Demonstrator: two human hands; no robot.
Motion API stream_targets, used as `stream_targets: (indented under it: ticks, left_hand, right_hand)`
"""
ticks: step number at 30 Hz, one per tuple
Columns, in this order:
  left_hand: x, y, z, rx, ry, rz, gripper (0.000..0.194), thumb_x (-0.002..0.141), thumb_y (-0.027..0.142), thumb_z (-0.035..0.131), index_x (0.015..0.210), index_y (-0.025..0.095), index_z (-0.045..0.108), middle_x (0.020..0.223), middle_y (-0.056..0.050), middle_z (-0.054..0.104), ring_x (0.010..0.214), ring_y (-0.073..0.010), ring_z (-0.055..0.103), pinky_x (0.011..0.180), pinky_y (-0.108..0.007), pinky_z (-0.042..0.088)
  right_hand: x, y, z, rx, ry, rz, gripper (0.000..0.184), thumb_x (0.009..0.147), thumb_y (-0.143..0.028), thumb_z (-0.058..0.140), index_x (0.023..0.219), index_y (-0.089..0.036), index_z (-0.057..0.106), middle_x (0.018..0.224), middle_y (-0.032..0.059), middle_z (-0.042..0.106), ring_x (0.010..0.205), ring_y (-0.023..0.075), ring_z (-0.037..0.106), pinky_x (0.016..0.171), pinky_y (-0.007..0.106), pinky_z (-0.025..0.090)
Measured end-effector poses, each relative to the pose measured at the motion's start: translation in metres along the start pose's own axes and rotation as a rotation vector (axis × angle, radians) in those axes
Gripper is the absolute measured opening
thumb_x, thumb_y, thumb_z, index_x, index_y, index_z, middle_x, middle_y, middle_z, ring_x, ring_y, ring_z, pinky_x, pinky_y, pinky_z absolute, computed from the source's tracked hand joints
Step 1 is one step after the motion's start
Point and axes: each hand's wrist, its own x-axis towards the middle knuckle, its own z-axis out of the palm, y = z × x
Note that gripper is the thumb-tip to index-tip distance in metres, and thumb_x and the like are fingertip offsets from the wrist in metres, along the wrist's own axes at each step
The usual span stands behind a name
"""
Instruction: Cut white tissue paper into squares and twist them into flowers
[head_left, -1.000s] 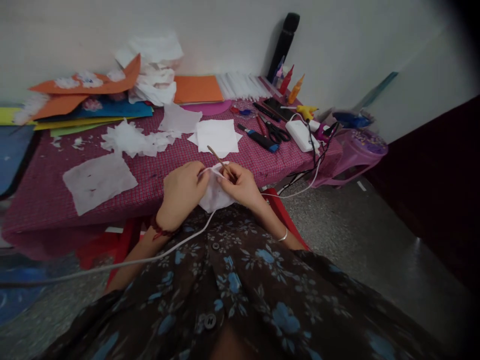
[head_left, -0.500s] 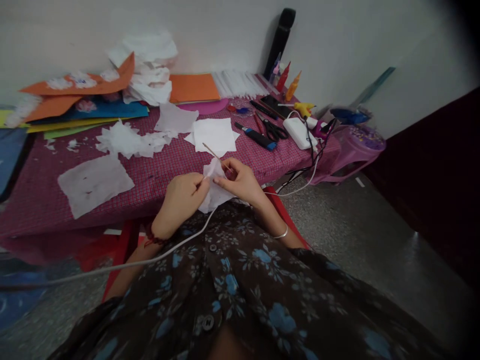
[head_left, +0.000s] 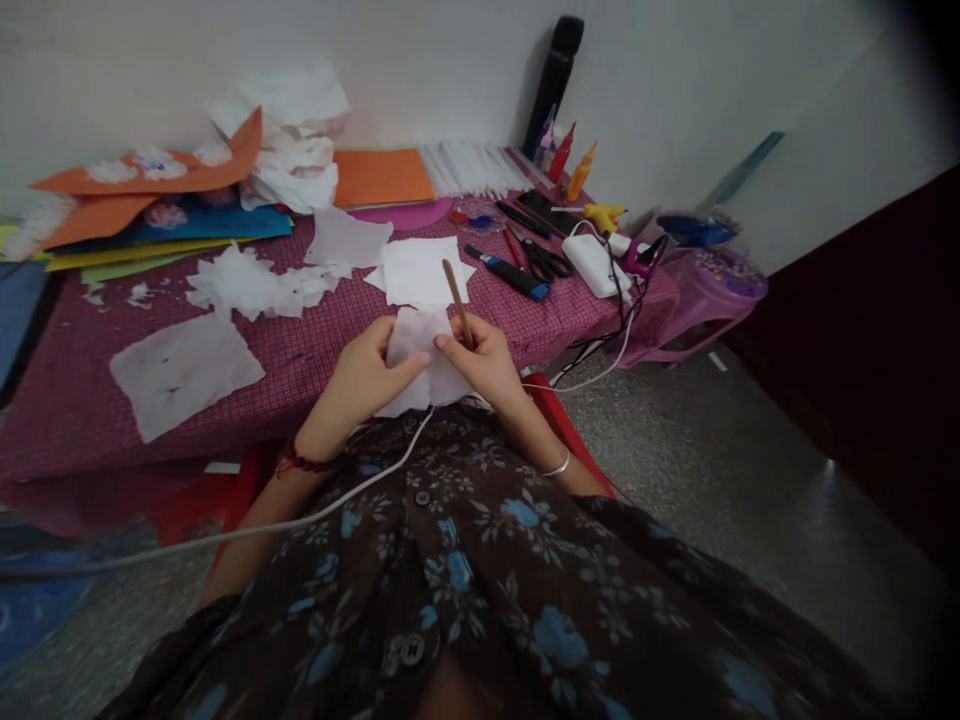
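My left hand (head_left: 367, 371) pinches the left side of a thin white tissue sheet (head_left: 412, 335), its thumb lying across the front. On the sheet's right side, my right hand (head_left: 484, 362) grips it with the thumb in front. A thin brown stick (head_left: 455, 295) also sticks up from the right hand's fingers, tilted a little to the left; its lower end is hidden. Both hands are just over the table's front edge, close to my body. Just beyond them lies a stack of white paper squares (head_left: 421, 268).
On the checked tablecloth (head_left: 315, 340) lie a flat tissue sheet (head_left: 187, 372), torn tissue (head_left: 244, 280), a blue-and-black cutter (head_left: 510, 274), scissors (head_left: 547, 262) and a white power box (head_left: 596, 265). Coloured sheets (head_left: 172, 225) are piled at left. A white cable (head_left: 300, 520) crosses my lap.
The tissue sheet has been spread flatter between my hands. My left thumb now lies across it. The stick has swung from leaning far left to nearly upright.
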Motion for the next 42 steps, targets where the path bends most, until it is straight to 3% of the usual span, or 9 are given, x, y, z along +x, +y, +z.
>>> stream_targets:
  ticks: [4,7,12,19,23,26,34,39,42]
  left_hand:
    - [0.015,0.005,0.006,-0.096,0.029,0.003,0.023,0.081,0.039,0.065,0.082,0.016,0.063,0.073,-0.001,0.060,0.065,-0.0148,0.051,0.056,-0.024,0.038]
    - [0.020,0.000,0.006,-0.166,0.180,-0.003,0.022,0.084,0.034,0.060,0.071,0.017,0.058,0.063,0.002,0.050,0.058,-0.0117,0.042,0.052,-0.023,0.032]
    - [0.018,-0.005,-0.009,-0.183,0.465,0.066,0.021,0.084,0.027,0.064,0.068,0.016,0.054,0.061,0.005,0.043,0.058,-0.0090,0.037,0.054,-0.023,0.029]
    - [0.013,-0.011,-0.017,-0.268,0.603,0.086,0.015,0.085,0.024,0.064,0.075,0.014,0.060,0.062,0.004,0.046,0.057,-0.0081,0.036,0.053,-0.023,0.029]
    - [0.013,-0.019,-0.019,-0.265,0.686,0.098,0.020,0.085,0.024,0.064,0.070,0.015,0.055,0.063,0.004,0.044,0.059,-0.0079,0.036,0.057,-0.023,0.031]
    - [0.013,-0.025,-0.025,-0.246,0.688,0.074,0.025,0.086,0.027,0.064,0.067,0.016,0.050,0.062,0.005,0.042,0.060,-0.0076,0.035,0.057,-0.023,0.031]
    - [0.016,-0.036,-0.050,-0.251,0.527,-0.114,0.014,0.082,0.023,0.065,0.072,0.015,0.059,0.064,0.004,0.051,0.060,-0.0077,0.040,0.057,-0.022,0.035]
    - [0.014,-0.050,-0.057,-0.148,0.538,-0.142,0.022,0.084,0.022,0.064,0.066,0.015,0.053,0.059,0.006,0.040,0.057,-0.0068,0.033,0.052,-0.022,0.028]
    - [0.014,-0.058,-0.059,-0.170,0.560,-0.183,0.017,0.084,0.021,0.064,0.070,0.014,0.056,0.060,0.007,0.044,0.058,-0.0071,0.036,0.054,-0.021,0.032]
  right_hand:
    - [-0.001,-0.001,0.000,0.030,0.015,0.005,0.024,0.077,-0.041,0.065,0.072,-0.021,0.051,0.062,-0.0055,0.041,0.056,0.0091,0.033,0.053,0.024,0.026]
    - [0.002,0.007,-0.005,0.049,0.138,-0.004,0.024,0.077,-0.039,0.066,0.073,-0.021,0.050,0.063,-0.0057,0.038,0.057,0.0090,0.032,0.053,0.024,0.025]
    - [0.011,0.023,-0.012,0.158,0.307,0.036,0.028,0.076,-0.041,0.067,0.074,-0.023,0.046,0.065,-0.0056,0.036,0.057,0.0091,0.031,0.054,0.025,0.026]
    - [0.018,0.029,-0.014,0.279,0.396,0.159,0.030,0.076,-0.039,0.070,0.075,-0.024,0.043,0.059,-0.0071,0.034,0.051,0.0087,0.029,0.048,0.025,0.022]
    - [0.020,0.031,-0.017,0.334,0.438,0.219,0.033,0.076,-0.042,0.070,0.076,-0.025,0.042,0.055,-0.0092,0.031,0.045,0.0076,0.028,0.045,0.025,0.019]
    - [0.021,0.031,-0.020,0.356,0.430,0.261,0.035,0.077,-0.044,0.070,0.077,-0.025,0.040,0.052,-0.0110,0.027,0.041,0.0068,0.025,0.042,0.026,0.015]
    - [0.022,0.031,-0.028,0.395,0.423,0.282,0.029,0.080,-0.034,0.066,0.076,-0.025,0.039,0.046,-0.0142,0.023,0.036,0.0046,0.017,0.038,0.025,0.011]
    - [0.024,0.031,-0.030,0.385,0.463,0.315,0.031,0.080,-0.034,0.068,0.075,-0.025,0.038,0.044,-0.0153,0.021,0.034,0.0041,0.016,0.037,0.024,0.010]
    - [0.024,0.031,-0.031,0.409,0.492,0.316,0.031,0.080,-0.033,0.067,0.074,-0.025,0.038,0.043,-0.0159,0.022,0.033,0.0038,0.016,0.036,0.023,0.009]
